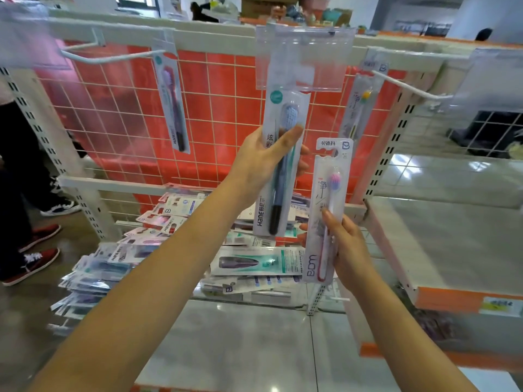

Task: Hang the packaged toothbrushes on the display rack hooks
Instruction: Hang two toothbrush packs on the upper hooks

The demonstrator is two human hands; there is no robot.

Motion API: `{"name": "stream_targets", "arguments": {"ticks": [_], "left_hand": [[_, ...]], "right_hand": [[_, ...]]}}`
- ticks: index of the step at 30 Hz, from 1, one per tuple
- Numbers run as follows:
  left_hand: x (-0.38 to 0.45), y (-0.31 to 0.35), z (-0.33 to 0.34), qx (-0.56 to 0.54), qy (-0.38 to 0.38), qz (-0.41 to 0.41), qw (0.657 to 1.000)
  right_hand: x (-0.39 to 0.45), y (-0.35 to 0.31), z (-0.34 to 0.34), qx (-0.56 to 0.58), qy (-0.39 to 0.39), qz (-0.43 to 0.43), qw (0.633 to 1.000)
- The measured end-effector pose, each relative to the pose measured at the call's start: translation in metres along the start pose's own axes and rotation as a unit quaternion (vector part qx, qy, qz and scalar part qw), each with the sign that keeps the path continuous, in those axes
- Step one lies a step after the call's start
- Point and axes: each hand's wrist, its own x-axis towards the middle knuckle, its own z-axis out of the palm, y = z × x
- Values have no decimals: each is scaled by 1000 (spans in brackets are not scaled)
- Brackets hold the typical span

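Two bare forearms reach in from the bottom edge, with no sleeve showing on either as far as the edge cuts them off. The left hand (261, 162) and the right hand (349, 244) are both bare: no glove, ring, watch or bracelet shows on the fingers or wrists. The nails that can be seen are short and plain. Both forearms look slim and smooth, without marks.

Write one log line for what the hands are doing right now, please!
left hand: grips blue Hane toothbrush pack at middle hook | right hand: holds pink toothbrush pack, unhung | pile of packs: below
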Motion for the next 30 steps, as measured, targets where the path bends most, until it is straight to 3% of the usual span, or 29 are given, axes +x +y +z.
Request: {"name": "stream_targets", "arguments": {"ticks": [8,18,30], "left_hand": [[40,-7,-9,140,7,-50,989],[112,-36,-12,72,68,-117,988],[134,-54,-12,31,110,-79,990]], "right_hand": [[7,5,-3,18,11,15,1000],[18,8,-21,21,43,34,998],[32,6,-20,-17,48,31,998]]}}
